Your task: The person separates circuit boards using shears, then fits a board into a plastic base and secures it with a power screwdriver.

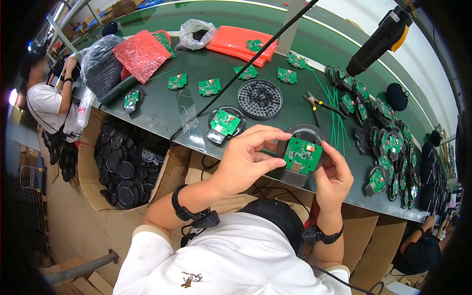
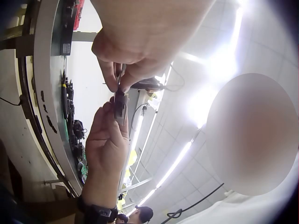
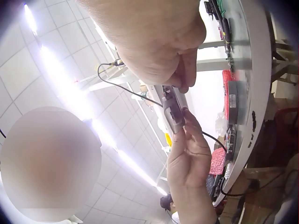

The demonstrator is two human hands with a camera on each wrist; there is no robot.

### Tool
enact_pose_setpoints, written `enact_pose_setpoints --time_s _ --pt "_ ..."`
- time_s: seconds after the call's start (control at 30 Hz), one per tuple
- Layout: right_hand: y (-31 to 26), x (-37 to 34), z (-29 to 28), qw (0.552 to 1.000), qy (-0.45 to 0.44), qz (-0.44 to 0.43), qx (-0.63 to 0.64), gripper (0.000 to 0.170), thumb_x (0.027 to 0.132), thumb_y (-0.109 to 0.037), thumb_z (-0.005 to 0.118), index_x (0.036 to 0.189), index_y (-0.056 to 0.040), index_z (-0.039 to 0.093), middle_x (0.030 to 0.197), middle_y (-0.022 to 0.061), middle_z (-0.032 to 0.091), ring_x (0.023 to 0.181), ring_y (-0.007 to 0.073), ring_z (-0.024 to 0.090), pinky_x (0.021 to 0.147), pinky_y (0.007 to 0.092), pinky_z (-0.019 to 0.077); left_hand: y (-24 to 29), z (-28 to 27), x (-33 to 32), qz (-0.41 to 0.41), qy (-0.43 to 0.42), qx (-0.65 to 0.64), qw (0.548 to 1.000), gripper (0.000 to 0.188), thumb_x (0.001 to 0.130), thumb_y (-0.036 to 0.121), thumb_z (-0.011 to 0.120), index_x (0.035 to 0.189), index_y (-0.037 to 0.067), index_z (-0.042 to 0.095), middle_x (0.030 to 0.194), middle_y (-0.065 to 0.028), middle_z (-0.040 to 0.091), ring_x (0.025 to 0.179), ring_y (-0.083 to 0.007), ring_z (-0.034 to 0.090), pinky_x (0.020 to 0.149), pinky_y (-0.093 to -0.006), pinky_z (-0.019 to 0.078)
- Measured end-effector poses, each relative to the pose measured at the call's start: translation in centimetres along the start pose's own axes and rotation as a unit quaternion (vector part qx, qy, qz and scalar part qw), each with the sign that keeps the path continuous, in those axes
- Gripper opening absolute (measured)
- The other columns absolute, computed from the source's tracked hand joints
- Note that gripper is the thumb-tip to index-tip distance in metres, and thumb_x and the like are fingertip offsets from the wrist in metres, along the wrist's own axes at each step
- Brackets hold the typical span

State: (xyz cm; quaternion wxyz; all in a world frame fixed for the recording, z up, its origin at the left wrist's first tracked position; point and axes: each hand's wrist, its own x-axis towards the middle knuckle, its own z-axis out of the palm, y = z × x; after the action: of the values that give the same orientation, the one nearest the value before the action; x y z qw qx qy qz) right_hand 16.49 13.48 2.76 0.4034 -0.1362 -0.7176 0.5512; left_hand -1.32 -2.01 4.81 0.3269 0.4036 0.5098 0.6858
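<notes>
Both hands hold up a round black plastic housing [image 1: 307, 132] over the table's front edge, with a green circuit board [image 1: 303, 154] lying in it. My left hand [image 1: 246, 160] pinches its left side between thumb and fingers, the tips right at the board's edge. On the opposite side, my right hand [image 1: 333, 177] grips the rim with thumb and fingers. Seen edge-on in the right wrist view, the housing [image 3: 173, 112] is a thin grey-black piece between the two hands. Another housing with a board [image 1: 226, 122] lies on the table left of the hands.
A round tray of small black parts [image 1: 259, 98], cutters [image 1: 314, 104] and green wires [image 1: 337, 123] lie beyond the hands. Many assembled housings [image 1: 388, 140] are heaped at right. A power screwdriver [image 1: 378, 42] hangs above them. Loose boards [image 1: 209, 87] lie behind; a carton [image 1: 91, 182] of black parts stands lower left.
</notes>
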Motion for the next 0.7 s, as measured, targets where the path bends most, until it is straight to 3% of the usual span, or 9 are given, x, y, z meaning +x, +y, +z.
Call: enact_pose_setpoints --time_s 0.23,0.37,0.43,0.47,0.5,0.53,0.57,0.6,0.7 --pt "0.1 0.1 -0.1 1.0 -0.007 -0.004 0.015 0.046 0.091 0.016 0.068 0.136 0.0067 0.065 0.131 0.0158 0.066 0.116 0.0185 0.067 0.094 0.0308 0.0588 -0.2 -0.1 0.1 0.002 -0.007 0.0 1.0 0.054 0.086 -0.014 0.075 0.136 0.002 0.067 0.138 -0.009 0.054 0.114 -0.017 0.06 0.095 -0.0297 0.0615" --pt "-0.3 0.7 0.3 1.0 0.022 -0.018 -0.002 0.045 0.087 0.015 0.072 0.131 0.004 0.069 0.133 0.0179 0.066 0.118 0.0221 0.068 0.096 0.0333 0.0593 -0.6 0.0 0.1 0.009 -0.004 -0.015 1.0 0.05 0.088 -0.009 0.076 0.136 0.001 0.067 0.133 -0.0081 0.056 0.108 -0.0156 0.063 0.089 -0.0286 0.0618" --pt "-1.0 1.6 0.2 0.96 -0.002 -0.2 -0.198 0.041 0.082 0.012 0.076 0.121 0.0013 0.073 0.136 0.0207 0.064 0.12 0.0273 0.068 0.094 0.0356 0.0603 -0.5 0.0 0.2 0.018 -0.002 -0.026 0.999 0.044 0.091 -0.005 0.075 0.135 0.001 0.068 0.129 -0.0073 0.058 0.102 -0.0143 0.066 0.084 -0.0279 0.0623" --pt "-0.8 1.6 -0.1 0.957 -0.008 -0.204 -0.208 0.035 0.077 0.007 0.081 0.111 0.0003 0.075 0.128 0.0197 0.068 0.11 0.0287 0.071 0.088 0.0349 0.0604 -0.2 -0.1 0.2 -0.04 -0.005 -0.019 0.999 0.04 0.097 0.001 0.072 0.136 0.001 0.066 0.125 -0.007 0.059 0.097 -0.0137 0.066 0.082 -0.0275 0.0613" --pt "-0.6 1.3 -0.4 0.957 -0.008 -0.204 -0.207 0.035 0.077 0.007 0.081 0.111 0.0003 0.075 0.128 0.0197 0.068 0.11 0.0287 0.071 0.088 0.0349 0.0604 0.0 -0.1 0.2 -0.097 -0.008 -0.011 0.995 0.036 0.102 0.006 0.069 0.137 0.0 0.065 0.121 -0.0066 0.059 0.091 -0.0131 0.066 0.079 -0.027 0.0603" --pt "-0.4 0.9 -0.6 0.976 -0.024 -0.138 -0.168 0.034 0.078 0.006 0.083 0.11 0.0012 0.075 0.123 0.0184 0.069 0.104 0.0267 0.071 0.085 0.0333 0.0598 -0.2 -0.2 0.3 -0.105 -0.004 0.035 0.994 0.032 0.107 0.012 0.064 0.137 0.001 0.065 0.11 -0.0052 0.06 0.085 -0.0108 0.067 0.075 -0.0257 0.0597" --pt "-0.2 0.6 -0.7 0.988 -0.041 -0.072 -0.128 0.032 0.078 0.005 0.084 0.109 0.0021 0.075 0.117 0.0171 0.071 0.097 0.0247 0.071 0.083 0.0317 0.0592 -0.1 -0.2 0.3 -0.105 -0.005 0.035 0.994 0.032 0.107 0.012 0.064 0.137 0.001 0.065 0.11 -0.0052 0.06 0.085 -0.0108 0.067 0.075 -0.0257 0.0597" --pt "0.4 0.3 -0.4 0.994 -0.006 -0.051 -0.092 0.031 0.079 0.005 0.084 0.109 0.0031 0.074 0.108 0.0145 0.072 0.089 0.0219 0.069 0.081 0.03 0.0582 -0.1 -0.2 0.3 -0.107 -0.006 0.031 0.994 0.031 0.106 0.011 0.064 0.136 0.002 0.066 0.107 -0.0044 0.059 0.085 -0.0102 0.067 0.074 -0.0249 0.0591" --pt "0.2 0.1 -0.3 0.998 0.001 -0.008 -0.064 0.031 0.08 0.006 0.084 0.109 0.0036 0.074 0.106 0.0144 0.072 0.091 0.0209 0.07 0.082 0.0298 0.0581 -0.2 0.0 0.2 -0.092 -0.008 0.06 0.994 0.029 0.105 0.008 0.064 0.134 0.004 0.068 0.101 -0.0034 0.058 0.083 -0.0094 0.067 0.072 -0.0237 0.0583"
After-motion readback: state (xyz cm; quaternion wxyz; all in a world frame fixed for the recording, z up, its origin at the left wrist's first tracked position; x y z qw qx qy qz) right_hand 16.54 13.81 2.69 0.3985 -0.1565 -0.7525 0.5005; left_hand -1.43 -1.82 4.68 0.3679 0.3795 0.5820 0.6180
